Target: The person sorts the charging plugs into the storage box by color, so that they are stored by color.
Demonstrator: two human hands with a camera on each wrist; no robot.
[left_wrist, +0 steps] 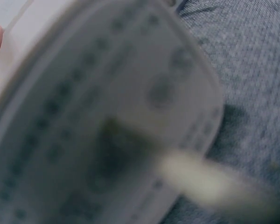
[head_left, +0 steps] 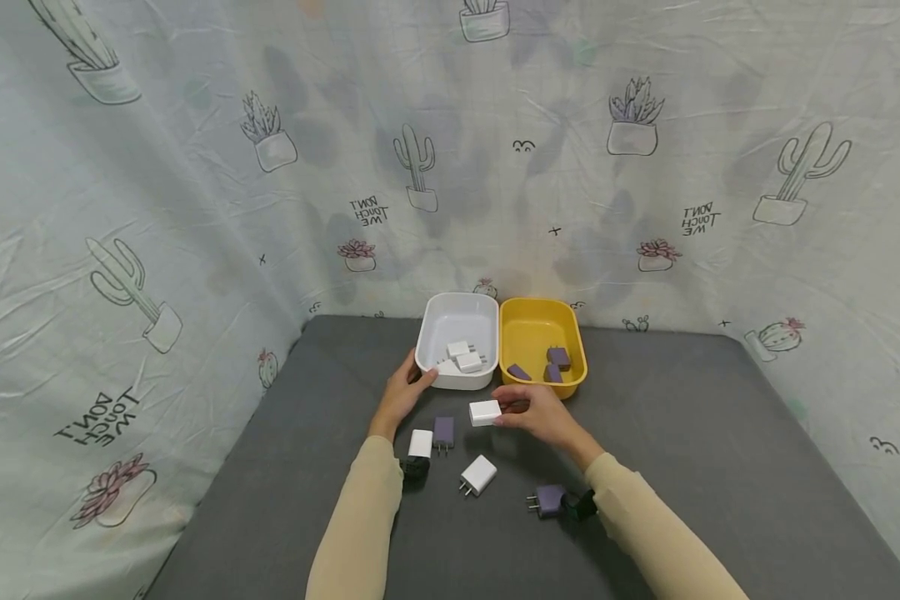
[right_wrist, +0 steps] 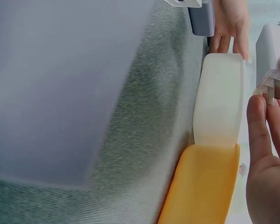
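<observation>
In the head view my right hand (head_left: 543, 414) pinches a white charger (head_left: 485, 412) between thumb and fingers, raised in front of two bins. Its metal prongs point toward the palm in the right wrist view. My left hand (head_left: 401, 390) holds the near left corner of the white bin (head_left: 457, 382), which contains several white chargers (head_left: 468, 361). Beside that bin stands a yellow bin (head_left: 581, 354) with purple chargers (head_left: 558, 358) inside. On the table before them lie white chargers (head_left: 478, 475) and purple chargers (head_left: 443, 431).
A grey cloth-covered table (head_left: 682, 433) stretches around the bins. Behind it hangs a pale curtain (head_left: 495, 183) printed with cacti. One loose purple charger (head_left: 550, 501) lies under the right forearm. A blurred charger face (left_wrist: 107, 93) fills much of the left wrist view.
</observation>
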